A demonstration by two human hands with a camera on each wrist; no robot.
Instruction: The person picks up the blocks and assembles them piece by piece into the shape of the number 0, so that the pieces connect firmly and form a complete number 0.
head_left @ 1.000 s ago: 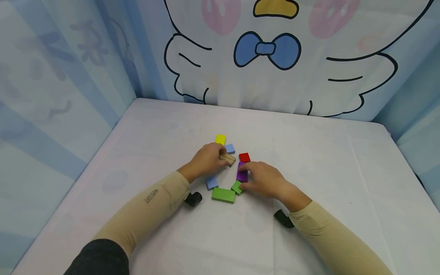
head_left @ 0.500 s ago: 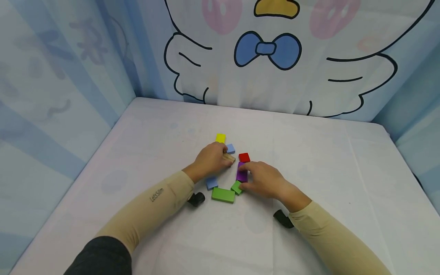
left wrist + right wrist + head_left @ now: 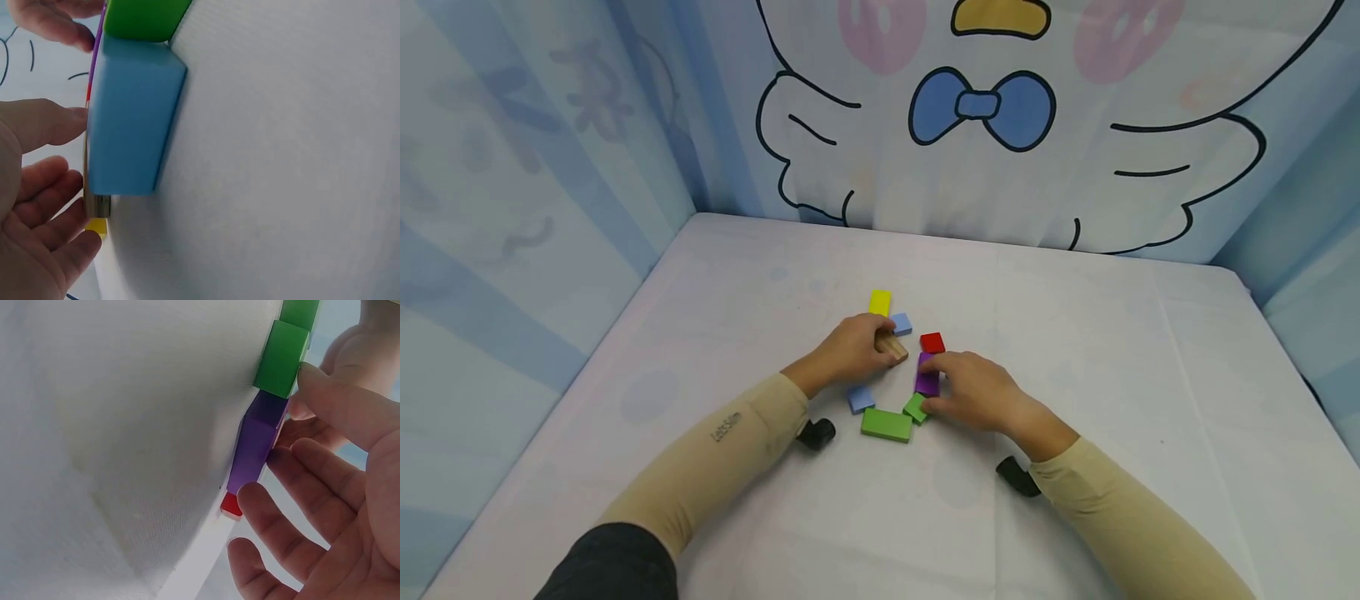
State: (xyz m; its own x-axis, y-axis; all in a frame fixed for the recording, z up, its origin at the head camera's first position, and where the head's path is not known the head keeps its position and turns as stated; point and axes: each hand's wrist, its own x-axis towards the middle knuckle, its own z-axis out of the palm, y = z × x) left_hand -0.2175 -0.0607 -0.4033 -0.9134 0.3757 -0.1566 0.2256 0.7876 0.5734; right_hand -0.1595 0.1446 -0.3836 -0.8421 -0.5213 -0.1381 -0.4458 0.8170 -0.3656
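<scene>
My left hand [image 3: 844, 352] pinches a plain wooden block [image 3: 892, 347] between thumb and fingers, at the left side of a rough ring of coloured blocks. Beyond it lie a yellow block [image 3: 880, 301] and a small light blue block [image 3: 902, 324]. My right hand [image 3: 981, 395] is at the ring's right side, its fingers loosely bent. Its index fingertip is at the purple block [image 3: 252, 453], and its thumb tip touches the small green block [image 3: 282, 359]. A red block [image 3: 932, 342] sits at the purple block's far end.
A long green block [image 3: 886, 425] and a second light blue block [image 3: 132, 125] form the ring's near side. All lie on a white cloth-covered table [image 3: 1112, 375]. Blue and white curtains [image 3: 497, 208] with cartoon print enclose the back and sides.
My left hand first slid slightly right and away along the wooden block, then drew back left with it, turning the block slightly. The right hand has stayed in place.
</scene>
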